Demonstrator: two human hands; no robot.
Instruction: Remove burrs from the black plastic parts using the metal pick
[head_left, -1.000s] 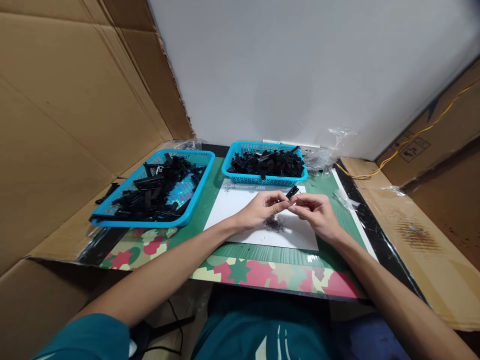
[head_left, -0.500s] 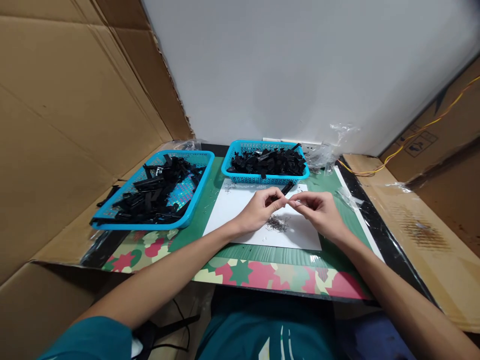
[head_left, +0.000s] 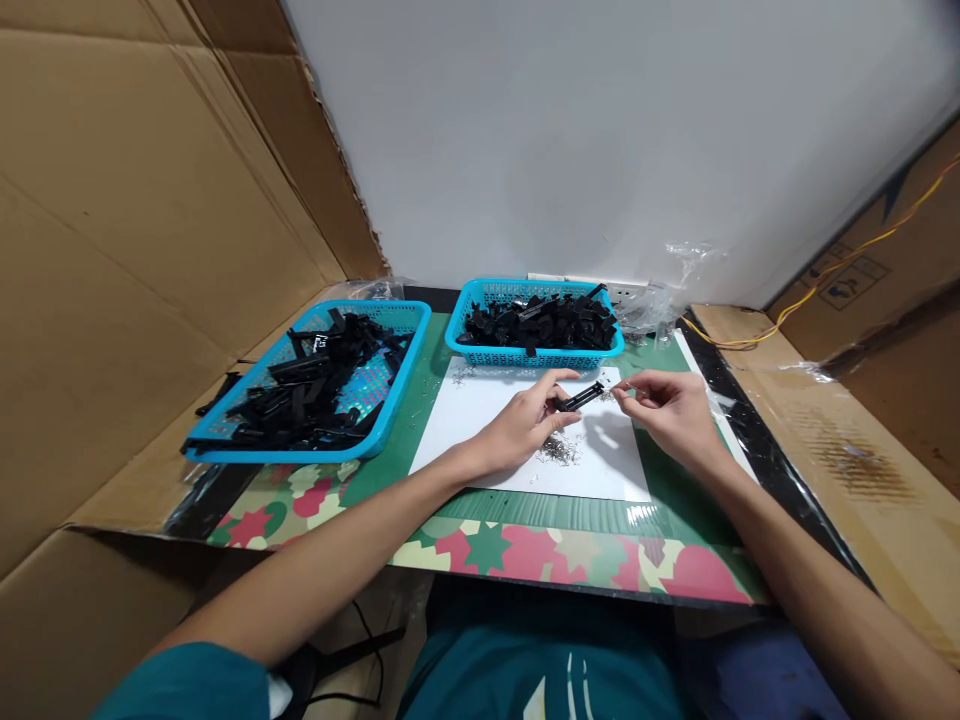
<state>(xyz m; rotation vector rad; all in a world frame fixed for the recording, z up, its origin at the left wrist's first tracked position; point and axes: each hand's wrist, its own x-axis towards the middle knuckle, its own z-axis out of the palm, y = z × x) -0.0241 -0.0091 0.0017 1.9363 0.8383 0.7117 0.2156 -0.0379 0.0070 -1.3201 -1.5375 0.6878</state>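
My left hand point(head_left: 525, 420) is closed around one end of a narrow black plastic piece point(head_left: 581, 398), which tilts up to the right with slots along its length. Just right of the piece's free end, my right hand point(head_left: 664, 410) has thumb and forefinger pinched together. Whatever sits in that pinch is too small to make out. Below the left fingers, a small heap of thin metal pins point(head_left: 559, 448) lies on a white sheet point(head_left: 480, 400).
Black plastic parts fill much of a blue basket point(head_left: 405, 400) on the left and another blue basket point(head_left: 534, 358) at the back. Clear plastic wrap point(head_left: 649, 310) lies beside the back basket. Cardboard point(head_left: 150, 200) walls the left side, and a yellow cable point(head_left: 795, 300) runs along the right.
My hands, close together before, are now apart. The right hand has moved right, and the left has turned so that the black piece points right in open view.
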